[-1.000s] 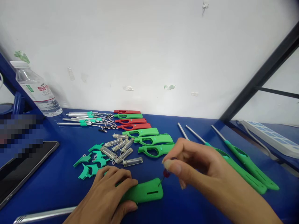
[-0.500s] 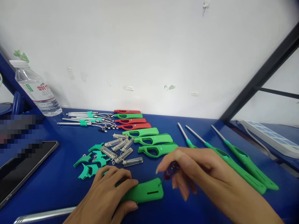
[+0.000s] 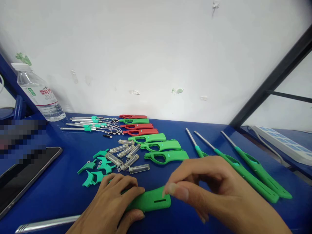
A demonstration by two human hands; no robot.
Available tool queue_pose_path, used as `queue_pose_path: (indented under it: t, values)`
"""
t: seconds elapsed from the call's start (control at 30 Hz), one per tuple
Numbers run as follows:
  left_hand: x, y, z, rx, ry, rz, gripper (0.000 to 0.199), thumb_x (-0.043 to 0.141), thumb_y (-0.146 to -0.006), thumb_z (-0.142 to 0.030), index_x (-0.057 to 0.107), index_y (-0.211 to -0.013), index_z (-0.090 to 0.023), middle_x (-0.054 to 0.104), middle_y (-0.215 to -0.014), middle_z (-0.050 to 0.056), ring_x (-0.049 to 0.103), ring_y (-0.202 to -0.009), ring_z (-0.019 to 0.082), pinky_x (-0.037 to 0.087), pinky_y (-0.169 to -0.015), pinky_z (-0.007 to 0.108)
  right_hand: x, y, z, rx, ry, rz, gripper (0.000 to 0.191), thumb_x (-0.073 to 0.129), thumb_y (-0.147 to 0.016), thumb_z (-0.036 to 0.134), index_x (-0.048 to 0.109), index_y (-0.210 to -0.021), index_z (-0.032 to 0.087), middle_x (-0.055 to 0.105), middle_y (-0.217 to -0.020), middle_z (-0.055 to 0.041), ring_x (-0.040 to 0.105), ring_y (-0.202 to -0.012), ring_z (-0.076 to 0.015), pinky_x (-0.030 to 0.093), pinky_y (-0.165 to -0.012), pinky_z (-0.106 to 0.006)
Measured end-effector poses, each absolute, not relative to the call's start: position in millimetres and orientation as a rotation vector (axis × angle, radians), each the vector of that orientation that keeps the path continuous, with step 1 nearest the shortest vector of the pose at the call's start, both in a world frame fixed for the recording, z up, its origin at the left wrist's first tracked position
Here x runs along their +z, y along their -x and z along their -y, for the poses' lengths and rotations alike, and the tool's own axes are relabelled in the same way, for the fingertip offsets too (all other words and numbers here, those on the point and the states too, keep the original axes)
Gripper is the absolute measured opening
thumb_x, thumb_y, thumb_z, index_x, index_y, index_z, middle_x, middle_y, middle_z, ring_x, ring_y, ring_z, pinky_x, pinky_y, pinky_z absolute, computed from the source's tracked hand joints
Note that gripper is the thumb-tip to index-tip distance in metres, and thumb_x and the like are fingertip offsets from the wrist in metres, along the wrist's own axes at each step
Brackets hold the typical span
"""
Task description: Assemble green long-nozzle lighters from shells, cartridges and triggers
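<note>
Green plastic lighter [image 3: 149,201] on the blue counter [image 3: 68,169], likely light, stiff, slick, best held mid-body: left grip [image 3: 113,201] curled around it there; right grip [image 3: 214,188] nearly pinched by its end, contents unclear.

On this blue tabletop [image 3: 73,143], a water bottle [image 3: 40,96] stands at the far left beyond a phone [image 3: 31,175], and silver rods [image 3: 80,124] with teal collars lie toward the back, beside red and green handle shells [image 3: 144,131]. Nearer, clear cylinders [image 3: 126,151] sit loosely piled beside teal trigger pieces [image 3: 98,177]. Three green lighters [image 3: 265,177] rest at right, one more lighter [image 3: 148,201] at the near side.
</note>
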State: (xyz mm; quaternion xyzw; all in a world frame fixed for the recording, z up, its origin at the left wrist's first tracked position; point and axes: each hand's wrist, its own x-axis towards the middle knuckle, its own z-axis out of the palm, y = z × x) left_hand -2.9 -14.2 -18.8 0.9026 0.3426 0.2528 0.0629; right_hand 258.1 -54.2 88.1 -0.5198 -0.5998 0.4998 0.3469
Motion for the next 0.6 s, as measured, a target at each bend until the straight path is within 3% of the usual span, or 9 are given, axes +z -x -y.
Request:
queue_pose_path:
  t: [0.13,0.23,0.33,0.4,0.53,0.6]
  values:
    - [-20.8,5.0,11.1,0.776,-2.774,-0.967,0.038,0.078,-0.096,-0.027,0.075,-0.132,-0.038,0.079,-0.116,-0.003,0.075,-0.105,0.022,0.062,-0.093,0.029,86.7,-256.8,53.0,1.045,1.482,1.543,0.033,0.092,-0.085,0.05,0.072,-0.076,0.025,0.062,-0.063,0.0051,0.053,-0.056,-0.0117,0.039,-0.051,-0.024]
    - [-24.7,5.4,7.8,0.843,-2.782,-0.927,0.034,0.073,-0.101,-0.031,0.075,-0.134,-0.039,0.08,-0.118,-0.003,0.075,-0.101,0.022,0.063,-0.089,0.028,84.8,-255.3,53.4,0.927,1.532,1.53,0.04,0.088,-0.089,0.05,0.061,-0.073,0.025,0.061,-0.06,0.0064,0.055,-0.054,-0.0114,0.039,-0.05,-0.023]
    - [-26.9,4.2,7.6,0.899,-2.769,-0.914,0.03,0.069,-0.105,-0.034,0.076,-0.133,-0.038,0.08,-0.117,-0.002,0.076,-0.101,0.022,0.063,-0.089,0.029,85.2,-256.1,54.9,1.06,1.48,1.523,0.028,0.084,-0.093,0.05,0.071,-0.085,0.027,0.055,-0.055,0.0094,0.054,-0.048,-0.0109,0.039,-0.049,-0.023]
    - [-26.2,3.7,9.0,0.879,-2.762,-0.945,0.029,0.069,-0.105,-0.034,0.076,-0.133,-0.038,0.08,-0.118,-0.002,0.076,-0.103,0.022,0.063,-0.091,0.03,86.5,-258.1,55.1,1.138,1.427,1.556,0.022,0.082,-0.094,0.05,0.079,-0.091,0.028,0.059,-0.057,0.0079,0.057,-0.05,-0.012,0.041,-0.052,-0.025]
    - [-22.5,4.3,10.9,0.829,-2.769,-0.968,0.029,0.072,-0.104,-0.035,0.076,-0.133,-0.037,0.081,-0.12,0.0,0.077,-0.106,0.023,0.064,-0.092,0.032,88.9,-262.4,52.2,1.044,1.357,1.654,0.041,0.059,-0.109,0.058,0.086,-0.097,0.031,0.072,-0.063,0.0017,0.073,-0.073,-0.019,0.054,-0.076,-0.03]
    - [-21.5,5.0,10.6,0.822,-2.774,-0.954,0.031,0.072,-0.104,-0.036,0.076,-0.135,-0.037,0.081,-0.12,0.0,0.077,-0.106,0.024,0.065,-0.093,0.032,89.4,-263.3,51.0,1.009,1.377,1.65,0.047,0.055,-0.11,0.062,0.086,-0.097,0.03,0.072,-0.062,0.0003,0.075,-0.079,-0.0214,0.054,-0.078,-0.031]
